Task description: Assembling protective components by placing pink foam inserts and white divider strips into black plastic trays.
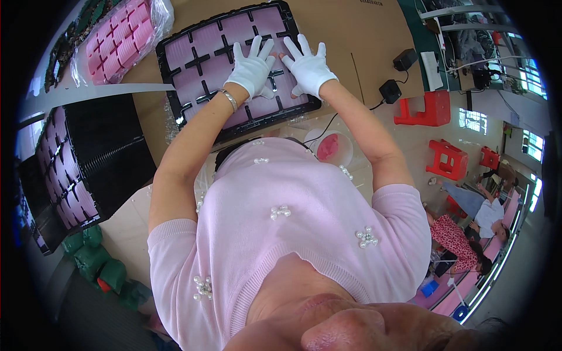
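Closest to the camera is the person's pale pink knitted top, dotted with small pearl-like clusters, and both bare forearms reach out from it toward the surface [374, 35], which is covered in brown cardboard. A small round tub [331, 147] with something pink inside sits just past the body, between the arms and near the front edge of the tray.

Both hands wear white gloves. The left hand [252, 69], with a thin metal bangle [229, 99] at the wrist, lies flat with fingers spread wide on a black compartmented tray [175, 52]. The right hand [309, 65] lies just beside it, also spread wide and pressed palm-down on the same tray; neither hand grips anything. The tray lies tilted on the surface straight ahead of the person, its pockets filled with pale pink sheets divided by black cross-shaped ribs.

To the left, lower down, stands a tall stack of similar black trays [96, 161] with pink showing in the top one. Farther off at the upper left, a bright pink tray wrapped in clear plastic [120, 38] rests on the surface. To the right, two small black adapters [398, 75] with cables lie on the cardboard, and beyond the surface red plastic stools [430, 108] stand on the floor, with other people seated well away.
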The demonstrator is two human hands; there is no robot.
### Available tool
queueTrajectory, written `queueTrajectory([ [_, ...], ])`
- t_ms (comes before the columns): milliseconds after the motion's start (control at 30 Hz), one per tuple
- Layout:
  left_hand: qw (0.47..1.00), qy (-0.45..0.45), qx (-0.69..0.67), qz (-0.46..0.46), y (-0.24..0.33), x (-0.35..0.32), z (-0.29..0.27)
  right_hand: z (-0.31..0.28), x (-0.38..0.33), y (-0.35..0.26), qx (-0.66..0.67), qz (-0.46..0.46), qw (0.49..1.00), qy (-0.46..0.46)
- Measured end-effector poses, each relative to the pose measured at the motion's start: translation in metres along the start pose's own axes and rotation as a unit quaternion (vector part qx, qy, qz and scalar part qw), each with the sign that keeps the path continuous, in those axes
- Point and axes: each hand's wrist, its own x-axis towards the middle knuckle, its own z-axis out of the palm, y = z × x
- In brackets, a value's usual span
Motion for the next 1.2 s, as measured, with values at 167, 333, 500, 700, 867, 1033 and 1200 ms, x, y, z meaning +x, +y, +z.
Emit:
queueTrajectory([
  [167, 0.999, -0.003, -0.052, 0.014, -0.008, -0.007, -0.017, -0.022, 0.0, 0.007, 0.003, -0.006, 0.999, -0.044],
  [333, 0.992, 0.037, -0.078, -0.096, -0.075, -0.044, -0.039, -0.06, 0.031, 0.038, 0.083, 0.034, 0.995, 0.047],
  [500, 0.974, -0.08, 0.021, -0.211, -0.146, -0.069, -0.03, -0.071, 0.085, 0.022, 0.029, 0.027, 0.998, 0.051],
  [700, 0.974, -0.096, 0.044, -0.202, -0.158, -0.071, -0.002, -0.057, 0.099, 0.017, -0.035, 0.022, 0.999, 0.017],
  [867, 0.973, -0.083, 0.043, -0.21, -0.158, -0.069, 0.004, -0.044, 0.104, 0.022, -0.025, 0.025, 0.999, 0.029],
  [1033, 0.968, -0.12, 0.098, -0.199, -0.165, -0.063, 0.009, -0.087, 0.076, 0.019, -0.004, 0.014, 0.999, -0.05],
  [1200, 0.976, -0.023, 0.002, -0.215, -0.14, -0.094, -0.05, -0.097, 0.045, 0.006, 0.033, 0.007, 0.997, 0.076],
])
